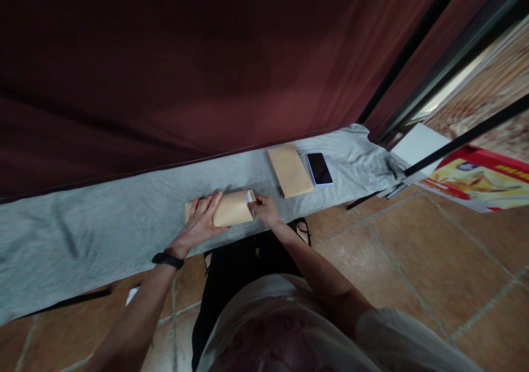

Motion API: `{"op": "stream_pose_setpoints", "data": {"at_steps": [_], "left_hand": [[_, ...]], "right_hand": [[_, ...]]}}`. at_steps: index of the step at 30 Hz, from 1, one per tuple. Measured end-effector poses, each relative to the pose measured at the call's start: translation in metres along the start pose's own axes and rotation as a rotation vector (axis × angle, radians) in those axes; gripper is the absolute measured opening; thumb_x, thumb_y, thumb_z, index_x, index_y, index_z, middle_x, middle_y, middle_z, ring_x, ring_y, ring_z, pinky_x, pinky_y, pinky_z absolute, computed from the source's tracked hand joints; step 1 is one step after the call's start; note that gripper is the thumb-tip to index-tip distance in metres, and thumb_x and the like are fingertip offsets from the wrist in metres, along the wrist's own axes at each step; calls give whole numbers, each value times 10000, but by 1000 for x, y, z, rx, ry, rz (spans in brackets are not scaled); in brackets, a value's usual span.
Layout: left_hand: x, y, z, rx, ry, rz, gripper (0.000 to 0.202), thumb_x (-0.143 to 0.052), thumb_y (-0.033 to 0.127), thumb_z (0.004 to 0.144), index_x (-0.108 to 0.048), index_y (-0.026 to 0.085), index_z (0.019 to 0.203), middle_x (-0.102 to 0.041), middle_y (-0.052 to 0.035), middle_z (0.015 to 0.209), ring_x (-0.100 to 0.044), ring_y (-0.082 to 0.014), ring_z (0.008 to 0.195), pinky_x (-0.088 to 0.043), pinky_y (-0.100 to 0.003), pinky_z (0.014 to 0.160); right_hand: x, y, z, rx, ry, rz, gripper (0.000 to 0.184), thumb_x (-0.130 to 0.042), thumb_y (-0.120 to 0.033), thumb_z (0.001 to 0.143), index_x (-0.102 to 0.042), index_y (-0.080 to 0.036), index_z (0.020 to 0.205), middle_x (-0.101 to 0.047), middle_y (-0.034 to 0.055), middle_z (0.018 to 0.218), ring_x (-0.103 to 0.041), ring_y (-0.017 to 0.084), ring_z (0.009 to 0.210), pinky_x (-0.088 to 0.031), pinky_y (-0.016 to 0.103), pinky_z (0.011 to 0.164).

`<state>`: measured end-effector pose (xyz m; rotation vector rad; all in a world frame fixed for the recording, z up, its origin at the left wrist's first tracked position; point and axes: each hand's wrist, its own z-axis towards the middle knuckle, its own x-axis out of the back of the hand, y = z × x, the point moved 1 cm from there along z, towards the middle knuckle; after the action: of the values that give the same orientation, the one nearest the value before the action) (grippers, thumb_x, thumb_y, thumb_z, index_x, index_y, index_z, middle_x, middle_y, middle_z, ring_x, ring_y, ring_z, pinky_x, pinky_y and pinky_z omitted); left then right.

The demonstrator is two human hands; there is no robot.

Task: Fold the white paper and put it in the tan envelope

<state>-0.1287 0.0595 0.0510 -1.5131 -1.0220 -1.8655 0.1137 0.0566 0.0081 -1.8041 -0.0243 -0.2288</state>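
A tan envelope [231, 209] lies on a grey cloth [103, 223] spread over a long surface. My left hand [202, 220] rests flat on the envelope's left half, fingers spread. My right hand [264, 209] pinches a white strip or paper edge [250, 197] at the envelope's right end. A black band sits on my left wrist.
A second tan envelope [289, 171] and a black phone [319, 168] lie further right on the cloth. A dark red curtain [185, 69] hangs behind. A white sheet [419, 143] and a colourful box [475, 176] sit at right over the tiled floor [413, 251].
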Motion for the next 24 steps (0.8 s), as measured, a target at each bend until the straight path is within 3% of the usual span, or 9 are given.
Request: {"op": "stream_pose_setpoints", "data": {"at_steps": [3, 9, 11, 13, 15, 18, 20, 22, 24], "left_hand": [[1, 1, 4, -24, 10, 1, 1157, -756, 539, 769, -67, 220, 1641, -370, -196, 1578, -304, -384, 1492, -125, -577, 1238], [2, 0, 5, -12, 18, -54, 1116, -782, 540, 759, -162, 236, 1636, -308, -189, 1637, -221, -394, 1538, -58, -604, 1245], [-1, 4, 0, 52, 81, -122, 1086, -791, 549, 759, -209, 253, 1627, -262, -176, 1664, -196, -395, 1548, -48, -615, 1245], [-8, 11, -7, 185, 240, -251, 1043, -787, 552, 772, -250, 252, 1614, -229, -166, 1678, -195, -371, 1553, -104, -580, 1258], [-18, 21, -16, 398, 458, -456, 958, -780, 534, 792, -321, 242, 1580, -260, -161, 1663, -249, -332, 1541, -218, -515, 1253], [-34, 39, -24, 812, 685, -936, 657, -773, 472, 823, -526, 253, 1391, -540, -134, 1470, -492, -281, 1401, -393, -473, 1174], [-40, 54, -21, 979, 662, -1348, 424, -756, 427, 851, -612, 219, 1191, -708, -112, 1174, -677, -250, 1164, -514, -459, 1059], [-38, 71, -10, 999, 524, -1657, 285, -749, 387, 866, -634, 186, 1031, -748, -93, 953, -746, -226, 951, -582, -432, 949], [-34, 86, 4, 988, 458, -1796, 212, -758, 323, 864, -643, 179, 967, -757, -76, 894, -755, -201, 855, -606, -385, 881]], "right_hand": [[1, -1, 0, -22, -8, 62, 150, -657, -113, 765, -654, -218, 657, -627, -66, 596, -582, 113, 587, -434, 202, 558], [0, -3, 1, -78, 23, 229, 138, -612, -112, 737, -641, -191, 629, -608, -59, 570, -544, 108, 566, -419, 209, 561], [1, -2, 2, -96, 49, 278, 119, -607, -129, 730, -634, -190, 631, -605, -55, 563, -543, 113, 560, -418, 210, 547], [2, 0, 2, -112, 79, 330, 81, -611, -148, 722, -630, -193, 657, -614, -53, 576, -555, 118, 565, -433, 211, 546], [2, 2, 2, -126, 108, 387, 40, -612, -166, 721, -629, -200, 712, -637, -49, 618, -577, 125, 583, -465, 218, 560], [-1, 5, -1, -139, 146, 483, 61, -622, -188, 716, -615, -210, 773, -654, -42, 675, -599, 132, 607, -494, 230, 566], [-5, 6, -3, -137, 157, 529, 82, -637, -204, 707, -604, -209, 782, -650, -36, 681, -604, 136, 615, -495, 233, 559], [-10, 6, -5, -124, 157, 543, 98, -652, -222, 704, -599, -205, 785, -650, -29, 682, -602, 137, 622, -494, 234, 561], [-15, 6, -8, -102, 156, 533, 115, -662, -244, 711, -595, -201, 793, -660, -21, 698, -602, 136, 629, -498, 237, 573]]}}
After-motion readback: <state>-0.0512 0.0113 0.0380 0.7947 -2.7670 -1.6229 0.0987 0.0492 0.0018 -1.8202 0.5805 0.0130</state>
